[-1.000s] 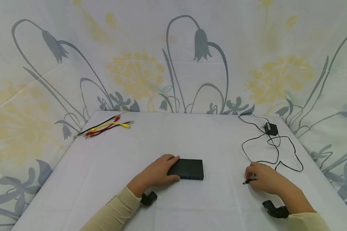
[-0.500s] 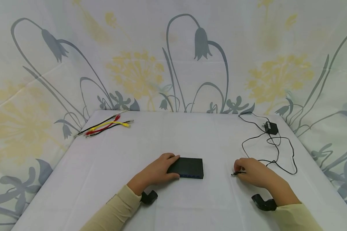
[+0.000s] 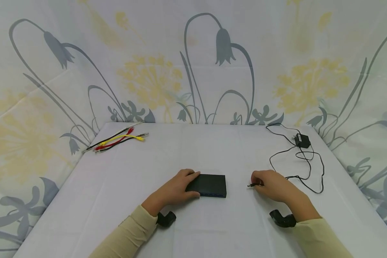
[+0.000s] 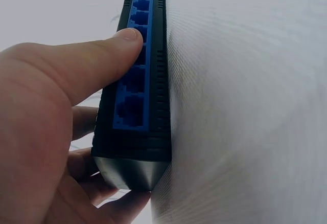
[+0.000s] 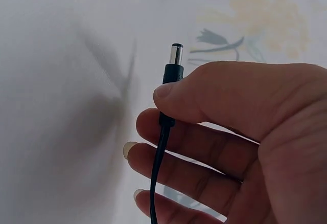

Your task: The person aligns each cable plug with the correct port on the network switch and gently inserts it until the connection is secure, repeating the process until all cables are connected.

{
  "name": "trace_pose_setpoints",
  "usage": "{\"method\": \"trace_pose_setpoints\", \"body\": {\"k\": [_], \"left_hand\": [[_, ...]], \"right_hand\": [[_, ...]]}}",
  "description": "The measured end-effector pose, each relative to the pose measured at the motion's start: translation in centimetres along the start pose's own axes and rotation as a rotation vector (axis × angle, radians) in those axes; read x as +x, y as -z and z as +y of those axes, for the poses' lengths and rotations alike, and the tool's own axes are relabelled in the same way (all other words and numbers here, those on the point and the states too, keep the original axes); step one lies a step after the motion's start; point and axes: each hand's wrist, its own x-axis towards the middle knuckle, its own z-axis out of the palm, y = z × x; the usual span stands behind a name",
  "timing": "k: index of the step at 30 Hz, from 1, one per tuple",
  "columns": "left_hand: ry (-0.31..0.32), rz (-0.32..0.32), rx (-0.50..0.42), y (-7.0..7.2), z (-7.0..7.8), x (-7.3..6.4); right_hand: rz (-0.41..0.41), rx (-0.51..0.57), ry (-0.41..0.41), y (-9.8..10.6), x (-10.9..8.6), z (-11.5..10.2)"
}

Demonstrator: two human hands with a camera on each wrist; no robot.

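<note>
OK, right hand (image 3: 272, 184) has the black plug (image 5: 173, 74) pinched between thumb and index finger, metal barrel (image 5: 176, 55) clear of the grip, other fingers loosely bent behind the cord (image 5: 157, 162). Risk one: pinch is on a short sleeve, so an off-axis push would probably tip or twist the plug. Risk two: cord runs in loose, crossing loops to the adapter (image 3: 302, 141) at far right; a snag there could tug the plug or drag the adapter. Risk three: left hand (image 3: 175, 190) grips just the left end of the black box (image 3: 209, 184), thumb over the blue ports (image 4: 134, 78), so a shove on the right end might swing it. Also, ports look squarish, barrel is round: likely a bad fit on that face. Far side hidden. Position: plug tip points left at the box; box lies flat on the white cloth (image 3: 232, 222), left of the right hand, near but apart. Cable bundle (image 3: 116, 138) is far left, well apart from both hands.
</note>
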Motion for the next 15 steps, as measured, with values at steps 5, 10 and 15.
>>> {"method": "trace_pose_setpoints", "body": {"k": [5, 10, 15], "left_hand": [[-0.010, 0.004, -0.009, -0.1, -0.1, 0.1], [-0.011, 0.000, -0.019, -0.1, -0.2, 0.1], [0.016, 0.000, -0.052, -0.1, -0.4, 0.0]], "right_hand": [[0.007, 0.018, 0.001, -0.2, 0.7, -0.6], [0.022, 0.045, -0.009, -1.0, 1.4, -0.8], [0.046, 0.105, 0.012, -1.8, 1.8, -1.0]]}}
